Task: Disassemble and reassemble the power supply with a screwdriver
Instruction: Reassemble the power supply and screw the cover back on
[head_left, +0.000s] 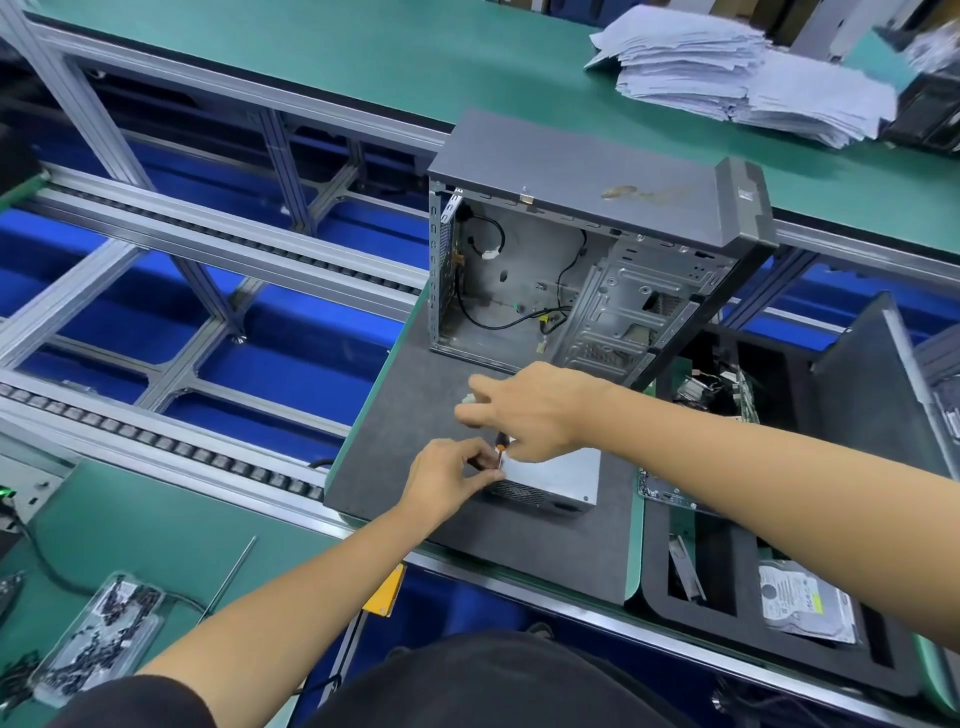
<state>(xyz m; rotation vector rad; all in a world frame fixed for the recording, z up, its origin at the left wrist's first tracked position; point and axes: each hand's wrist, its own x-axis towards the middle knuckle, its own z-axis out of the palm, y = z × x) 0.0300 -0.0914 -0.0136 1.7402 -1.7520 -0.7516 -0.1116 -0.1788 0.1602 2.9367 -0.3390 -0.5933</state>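
While the power supply (550, 480) lies flat near the grey mat's (415, 395) front edge, the right hand (530, 410) grips the upright screwdriver (500, 451) over its left corner, and the left hand (447, 480) seems to pinch the tip.

A dark grey mat (410, 441) carries the power supply (556, 480) — behind it, 1 open computer case (571, 249).

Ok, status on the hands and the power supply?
Right hand grips screwdriver, tip down at power supply. Left hand pinches at the tip. Supply flat on mat. Nothing blocking.
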